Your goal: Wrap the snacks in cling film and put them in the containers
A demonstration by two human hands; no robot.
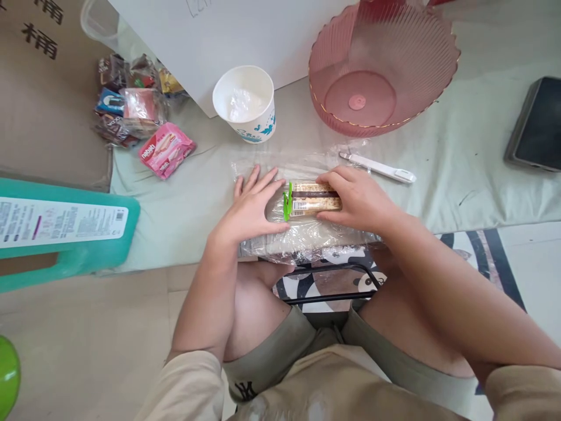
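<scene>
Head view: packet of seeded wafers or biscuits [313, 202] lying on its flat face upon loose clear film [315, 234], on the cloth-covered surface [197, 216] before the seated person. Right end gripped by the right hand [362, 199], fingers curled along the far side, thumb along the near side. Left hand [254, 204] held with fingers spread over the film, thumb and forefinger framing the crimped green end; contact with the packet cannot be told.

Handling, as judged: the packet is best steadied by its long sides with light pressure, since thin layers could be cracked by a hard squeeze. Film beneath should be smoothed by the spread fingers and kept from being dragged into folds.

Materials: wrapper clear and glossy, speckled pale layers and a dark band seen through it; block oblong, green seal ruffled and stiff-looking. Film crinkled, glare-streaked, hung over the near edge. White-handled tool [381, 168], slim and smooth, laid just beside the right hand. Beyond: tapered paper cup [245, 108], printed in blue, and pink bowl [407, 58], translucent, ribbed, its scalloped rim edged in gold.
</scene>
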